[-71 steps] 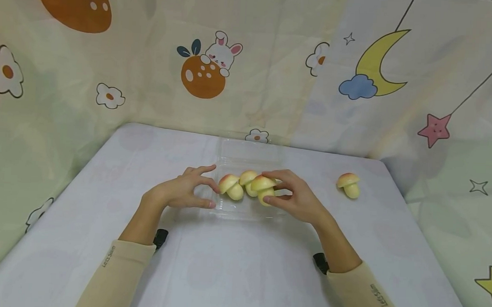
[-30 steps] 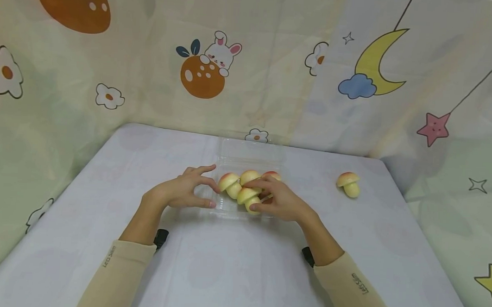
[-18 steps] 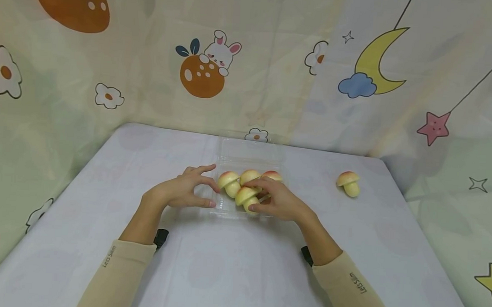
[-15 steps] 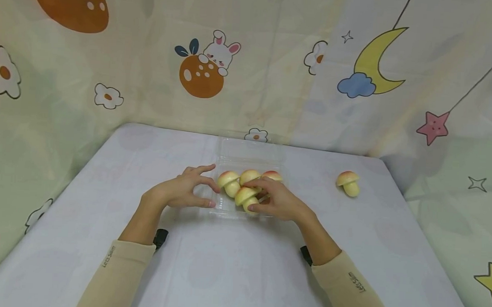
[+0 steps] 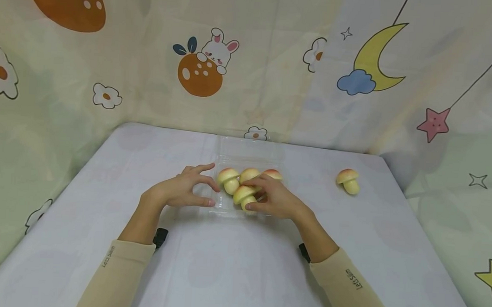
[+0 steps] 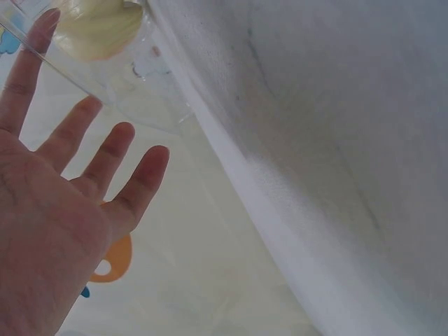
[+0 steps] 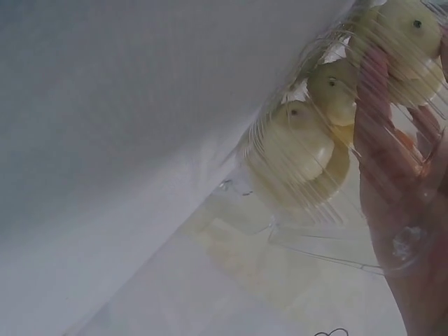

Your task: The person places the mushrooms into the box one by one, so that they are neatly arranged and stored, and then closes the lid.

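Observation:
A clear plastic box (image 5: 222, 206) with its lid (image 5: 250, 149) raised at the back stands mid-table. Toy mushrooms with yellow stems and red-tinged caps lie in it: a left one (image 5: 229, 180), a middle one (image 5: 249, 175) and a right one (image 5: 272, 174), partly covered by fingers. My right hand (image 5: 279, 197) holds another mushroom (image 5: 243, 196) between thumb and fingers at the front of the box. My left hand (image 5: 181, 187) has its fingers spread, fingertips right at the box's left wall. In the left wrist view, a fingertip (image 6: 47, 22) overlaps the clear plastic.
One more toy mushroom (image 5: 349, 181) lies on the white-covered table (image 5: 223, 263), well right of the box. A printed curtain (image 5: 266, 89) rises behind the table. Dark wrist devices, such as the left one (image 5: 160, 237), sit at both sleeve cuffs.
My right hand has carried its mushroom left and toward the front of the box, and the right-hand mushroom behind it now shows. Lately it has barely moved. The left hand has stayed still.

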The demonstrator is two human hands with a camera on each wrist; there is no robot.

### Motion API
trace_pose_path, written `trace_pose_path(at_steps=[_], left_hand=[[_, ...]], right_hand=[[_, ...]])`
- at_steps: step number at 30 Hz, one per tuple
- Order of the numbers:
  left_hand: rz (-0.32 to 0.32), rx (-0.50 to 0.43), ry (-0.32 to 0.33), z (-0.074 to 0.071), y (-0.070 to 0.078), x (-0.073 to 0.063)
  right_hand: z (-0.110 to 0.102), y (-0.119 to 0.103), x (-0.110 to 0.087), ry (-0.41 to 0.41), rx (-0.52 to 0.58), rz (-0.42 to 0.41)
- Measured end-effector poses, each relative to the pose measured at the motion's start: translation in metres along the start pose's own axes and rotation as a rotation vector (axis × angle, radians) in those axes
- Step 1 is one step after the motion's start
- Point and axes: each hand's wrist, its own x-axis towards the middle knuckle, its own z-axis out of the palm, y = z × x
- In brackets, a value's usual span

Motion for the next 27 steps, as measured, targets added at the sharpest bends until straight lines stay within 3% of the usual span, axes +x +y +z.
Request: trace_pose_path(at_steps=[10, 27], left_hand=[[-0.003, -0.003, 0.004, 0.001, -0.001, -0.001], [0.002, -0.006, 0.001, -0.001, -0.002, 0.0]], right_hand=[[-0.005, -0.002, -0.004, 0.037, -0.11, -0.02], [-0.017, 0.003, -0.02, 0.082, -0.084, -0.051]])
